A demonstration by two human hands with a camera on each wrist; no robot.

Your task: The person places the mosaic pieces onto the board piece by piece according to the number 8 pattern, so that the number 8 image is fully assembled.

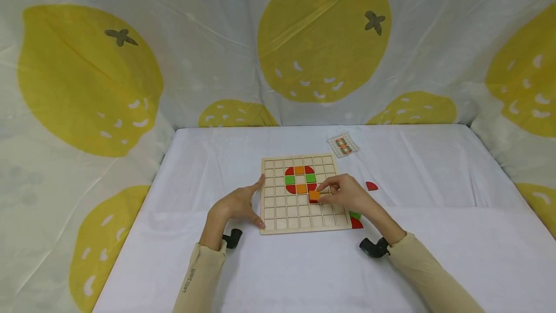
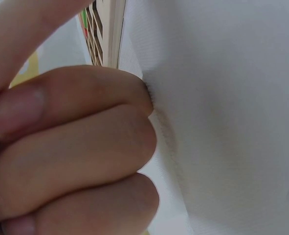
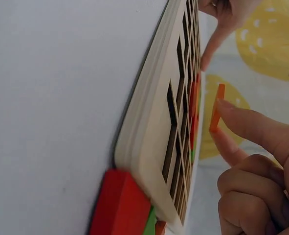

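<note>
A wooden grid board lies on the white cloth, with red rounded tiles and green and orange square tiles set in a ring. My right hand pinches an orange square tile between thumb and finger; in the right wrist view the tile stands off the grid. Beneath it in the head view, part of a red tile shows on the board. My left hand touches the board's left edge with spread thumb and index finger; its other fingers are bent in the left wrist view.
Behind the board lies a small pattern card printed with a similar coloured design. A loose red quarter-round tile lies to the right. Green and red pieces lie against the board's near right corner.
</note>
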